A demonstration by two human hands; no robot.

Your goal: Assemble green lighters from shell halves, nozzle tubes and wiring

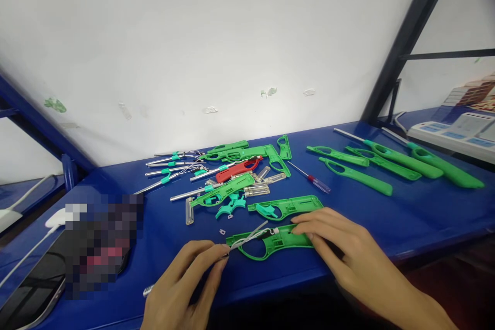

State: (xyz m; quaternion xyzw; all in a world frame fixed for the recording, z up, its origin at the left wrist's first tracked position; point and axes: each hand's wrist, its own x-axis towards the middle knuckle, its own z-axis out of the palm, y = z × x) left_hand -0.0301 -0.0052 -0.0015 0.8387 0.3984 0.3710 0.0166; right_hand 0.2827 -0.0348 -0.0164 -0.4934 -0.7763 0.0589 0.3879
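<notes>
A green plastic lighter half-shell (270, 241) lies on the blue table (406, 216) near its front edge. My right hand (340, 247) rests with its fingers spread on the shell's right end, pressing it down. My left hand (185, 283) pinches a metal tube (149, 290) with white wires (249, 235), which run into the shell's left part. A second green half-shell (288, 207) with a teal trigger lies just behind.
Behind lie several metal tubes with teal collars (174, 167), green shells (232, 153), a red shell (237, 169), clear tubes (255, 190), a small screwdriver (311, 177). Assembled green lighters (390, 161) lie at the right, a power strip (456, 131) beyond them, a blurred device (77, 252) at the left.
</notes>
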